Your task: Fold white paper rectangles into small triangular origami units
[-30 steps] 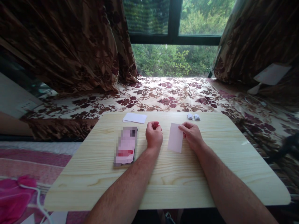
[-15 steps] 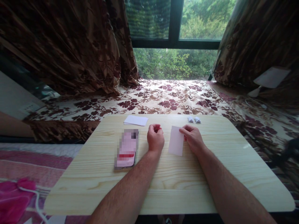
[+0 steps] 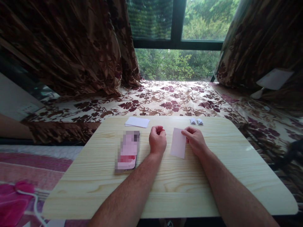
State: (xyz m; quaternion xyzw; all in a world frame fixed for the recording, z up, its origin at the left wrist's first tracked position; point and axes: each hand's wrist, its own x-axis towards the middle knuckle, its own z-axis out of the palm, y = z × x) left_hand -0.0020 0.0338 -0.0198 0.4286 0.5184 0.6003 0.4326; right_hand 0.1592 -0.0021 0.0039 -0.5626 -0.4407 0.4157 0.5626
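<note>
A small rectangular sheet of white paper point(image 3: 178, 145) is pinched by one corner between the thumb and fingers of my right hand point(image 3: 195, 138). The sheet is flat, with its long side running towards me. To its left, my left hand point(image 3: 157, 140) rests on its side with the fingers curled in, and nothing shows in it. A small stack of white paper sheets point(image 3: 137, 122) lies beyond my left hand, near the table's far edge. Two small folded white paper pieces point(image 3: 196, 121) sit side by side beyond my right hand.
Left of my left forearm lies a pink phone point(image 3: 127, 151), partly blurred out. All this is on a pale wooden table point(image 3: 236, 176). Behind it, a floral-covered window seat point(image 3: 170, 97) carries a white lamp point(image 3: 274, 78) at the right. Pink fabric point(image 3: 15, 201) and a white cable lie at the lower left.
</note>
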